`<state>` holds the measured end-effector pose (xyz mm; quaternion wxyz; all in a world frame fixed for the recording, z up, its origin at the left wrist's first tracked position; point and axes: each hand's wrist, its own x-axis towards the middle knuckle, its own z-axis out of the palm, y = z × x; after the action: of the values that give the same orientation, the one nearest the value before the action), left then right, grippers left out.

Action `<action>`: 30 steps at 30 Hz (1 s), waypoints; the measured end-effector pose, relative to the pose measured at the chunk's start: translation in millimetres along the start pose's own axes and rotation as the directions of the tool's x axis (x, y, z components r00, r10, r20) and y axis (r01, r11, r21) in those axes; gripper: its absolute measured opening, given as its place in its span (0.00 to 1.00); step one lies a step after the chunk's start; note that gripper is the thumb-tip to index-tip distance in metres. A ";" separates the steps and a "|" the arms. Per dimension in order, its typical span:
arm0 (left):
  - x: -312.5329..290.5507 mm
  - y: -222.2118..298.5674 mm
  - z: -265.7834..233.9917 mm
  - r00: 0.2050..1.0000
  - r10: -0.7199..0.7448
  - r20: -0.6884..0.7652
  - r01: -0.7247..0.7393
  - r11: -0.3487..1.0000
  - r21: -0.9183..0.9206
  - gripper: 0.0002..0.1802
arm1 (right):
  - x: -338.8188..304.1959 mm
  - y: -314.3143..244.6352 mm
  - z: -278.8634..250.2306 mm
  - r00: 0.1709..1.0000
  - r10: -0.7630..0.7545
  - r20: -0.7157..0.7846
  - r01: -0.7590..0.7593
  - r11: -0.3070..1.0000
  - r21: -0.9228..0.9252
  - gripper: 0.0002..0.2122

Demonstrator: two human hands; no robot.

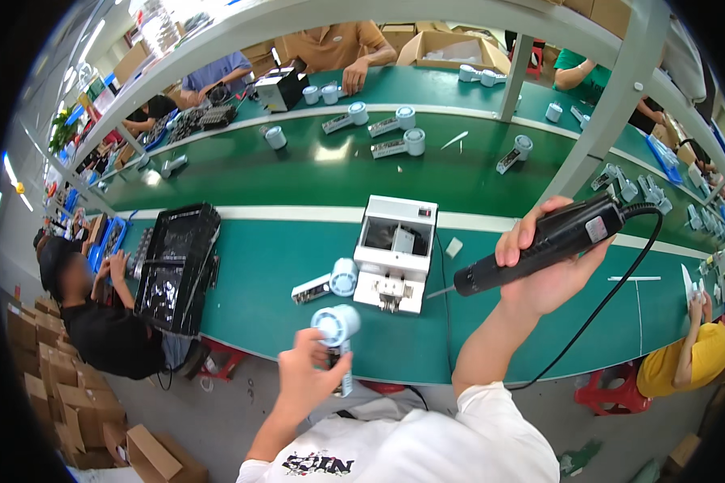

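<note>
Pale-blue plastic, the round-headed handheld unit [336, 324] sits pinched in my left fingers [306, 341] at the surface's [258, 270] near edge, long axis toward me, below-left of the bit [441, 293] of the black electric screwdriver [544, 244] my right fingers [527, 232] wrap.

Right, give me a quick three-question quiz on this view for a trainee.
1. Multiple choice: which of the wearer's hands holds the corded black screwdriver? A) left, B) right, C) neither.
2. True or false: the black bin stands to the right of the white machine.
3. Open: what is the left hand holding?

Key:
1. B, the right hand.
2. False; it is to the left.
3. A light-blue device with a round head.
</note>
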<state>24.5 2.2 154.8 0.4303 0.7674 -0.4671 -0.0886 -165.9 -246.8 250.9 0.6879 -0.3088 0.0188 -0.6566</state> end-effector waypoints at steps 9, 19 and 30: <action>-19.0 -34.1 83.9 0.996 0.092 0.019 -0.093 0.995 0.036 0.16 | -47.7 25.5 15.7 0.997 -0.017 -0.081 -0.006 0.959 -0.284 0.43; -23.9 -69.9 81.2 0.983 -0.119 0.137 0.169 0.875 -0.453 0.23 | -74.7 66.0 22.3 0.996 0.015 -0.088 -0.051 0.905 -0.422 0.43; -12.8 -75.4 76.0 0.955 -0.076 0.288 0.199 0.883 -0.426 0.25 | -55.8 106.6 28.1 0.998 0.030 -0.061 -0.059 0.830 -0.554 0.47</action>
<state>24.9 -16.9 48.7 0.5228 0.6595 -0.4308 -0.3258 -66.4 -190.1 204.5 0.5830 -0.4782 0.2329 -0.6141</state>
